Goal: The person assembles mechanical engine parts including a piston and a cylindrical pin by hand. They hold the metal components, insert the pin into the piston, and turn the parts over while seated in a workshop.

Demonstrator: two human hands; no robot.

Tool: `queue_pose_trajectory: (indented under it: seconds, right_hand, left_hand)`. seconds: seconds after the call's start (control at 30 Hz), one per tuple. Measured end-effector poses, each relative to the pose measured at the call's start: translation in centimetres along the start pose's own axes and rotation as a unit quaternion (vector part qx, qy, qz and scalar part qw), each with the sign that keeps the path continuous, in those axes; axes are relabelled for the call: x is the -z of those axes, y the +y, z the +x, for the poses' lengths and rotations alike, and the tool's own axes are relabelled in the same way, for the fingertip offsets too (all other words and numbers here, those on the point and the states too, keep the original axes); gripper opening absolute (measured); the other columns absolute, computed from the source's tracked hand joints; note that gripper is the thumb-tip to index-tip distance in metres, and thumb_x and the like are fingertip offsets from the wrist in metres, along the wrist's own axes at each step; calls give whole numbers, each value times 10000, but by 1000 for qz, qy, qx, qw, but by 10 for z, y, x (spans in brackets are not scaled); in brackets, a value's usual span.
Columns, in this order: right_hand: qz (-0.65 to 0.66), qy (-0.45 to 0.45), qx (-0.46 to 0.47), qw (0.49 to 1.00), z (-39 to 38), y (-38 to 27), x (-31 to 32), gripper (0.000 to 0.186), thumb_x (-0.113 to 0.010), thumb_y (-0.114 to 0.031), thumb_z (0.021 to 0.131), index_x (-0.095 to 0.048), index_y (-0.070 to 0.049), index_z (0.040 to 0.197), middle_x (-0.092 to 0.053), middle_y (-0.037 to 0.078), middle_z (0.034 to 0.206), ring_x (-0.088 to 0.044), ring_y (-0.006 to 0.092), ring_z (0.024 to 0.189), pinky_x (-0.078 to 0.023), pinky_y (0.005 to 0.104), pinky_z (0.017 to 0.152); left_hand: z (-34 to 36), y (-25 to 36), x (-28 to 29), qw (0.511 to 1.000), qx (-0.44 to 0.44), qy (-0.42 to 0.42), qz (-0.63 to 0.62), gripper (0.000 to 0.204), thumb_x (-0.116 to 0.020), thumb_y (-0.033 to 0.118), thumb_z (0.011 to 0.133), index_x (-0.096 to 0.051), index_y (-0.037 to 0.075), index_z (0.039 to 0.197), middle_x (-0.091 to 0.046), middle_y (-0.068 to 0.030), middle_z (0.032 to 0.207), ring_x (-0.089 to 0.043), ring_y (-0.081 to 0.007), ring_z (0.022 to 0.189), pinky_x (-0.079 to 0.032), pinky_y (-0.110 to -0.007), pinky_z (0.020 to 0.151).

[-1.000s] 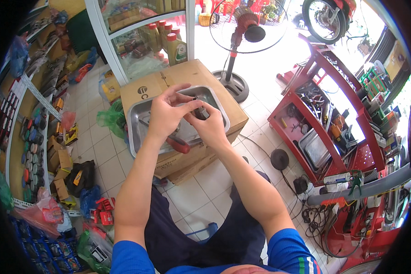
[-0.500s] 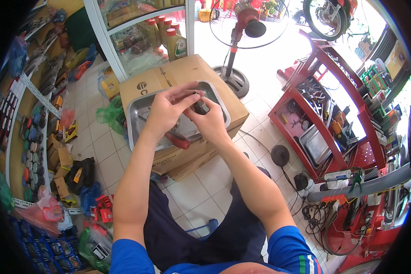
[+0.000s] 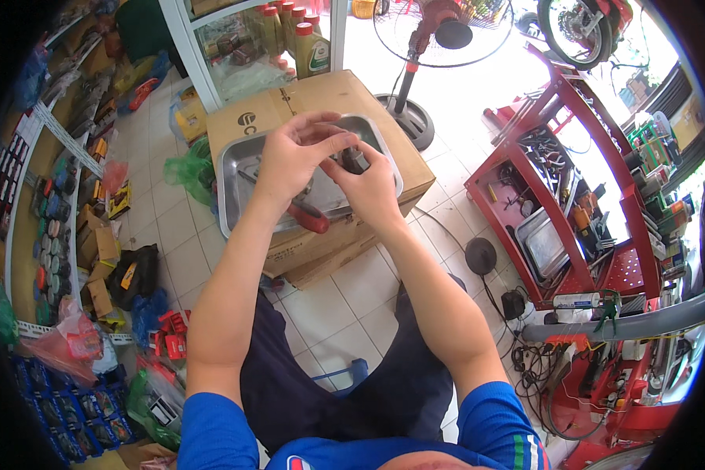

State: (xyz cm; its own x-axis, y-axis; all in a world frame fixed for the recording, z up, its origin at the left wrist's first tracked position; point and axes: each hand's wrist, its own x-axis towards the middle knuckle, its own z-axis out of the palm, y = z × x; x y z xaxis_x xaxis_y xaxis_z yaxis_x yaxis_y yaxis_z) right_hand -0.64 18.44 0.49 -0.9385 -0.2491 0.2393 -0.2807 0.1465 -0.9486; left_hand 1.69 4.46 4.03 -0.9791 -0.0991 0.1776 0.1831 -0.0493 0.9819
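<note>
Over a metal tray (image 3: 229, 168) my right hand (image 3: 368, 184) is closed round a small dark metal part (image 3: 356, 161), whose kind I cannot make out. My left hand (image 3: 294, 157) is beside it, thumb and fingertips brought together at the part's upper side; whether something tiny is between them is hidden. Below my hands, a screwdriver with a red handle (image 3: 309, 217) lies across the tray's near rim. Small metal pieces (image 3: 248, 174) lie in the tray, partly covered by my left wrist.
The tray rests on a cardboard box (image 3: 352, 88). Behind it stand a glass cabinet (image 3: 251, 47) with bottles and a standing fan (image 3: 406, 86). A red tool cart (image 3: 517, 188) is at the right, cables (image 3: 529, 376) near it. Shelves of goods (image 3: 55, 235) line the left.
The view has shifted slightly, so box and tray appear a little higher. My left thumb and fingers have moved slightly over the dark part, which stays in my right hand.
</note>
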Motion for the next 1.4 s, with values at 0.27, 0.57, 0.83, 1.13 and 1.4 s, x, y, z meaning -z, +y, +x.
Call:
queue_pose_trajectory:
  seconds: [0.27,0.57,0.83,1.13,1.4]
  right_hand:
    - [5,-4,-52,999,-3,-14,4,300,-779,-244,791,-650,11,878,-645,46,734,-541,117,671,-456,308,630]
    - [4,-13,-39,999,-5,-14,1,318,-760,-218,810,-679,12,1014,-683,65,823,-597,120,752,-481,294,699]
    - [24,-13,-34,999,-3,-3,-4,340,-763,-216,802,-661,21,1024,-685,98,864,-611,152,793,-486,315,729]
    - [-23,-9,15,1000,-2,2,-4,344,-745,-234,839,-657,2,1072,-659,35,802,-600,97,726,-477,254,650]
    - [35,-49,-114,992,-3,-20,8,338,-758,-231,815,-661,33,1002,-683,82,809,-613,145,749,-488,310,688]
  left_hand:
    - [-4,2,-2,1000,-30,-7,-5,458,-768,96,836,-613,-16,1253,-700,-79,1017,-654,-130,963,-516,-266,851]
    - [-2,-5,0,999,-33,15,29,369,-792,150,821,-688,11,1146,-695,-37,947,-633,-108,875,-512,-246,767]
    - [-5,-2,-3,998,-4,24,62,340,-795,118,812,-695,-8,1113,-723,-88,1011,-662,-139,912,-496,-273,872]
    - [-4,-2,1,998,5,6,58,324,-753,132,855,-696,12,1151,-732,-75,1001,-654,-130,963,-475,-273,916]
    - [-6,7,-3,998,-6,-59,-4,326,-694,128,902,-669,31,1212,-708,-70,1104,-622,-131,1062,-448,-276,979]
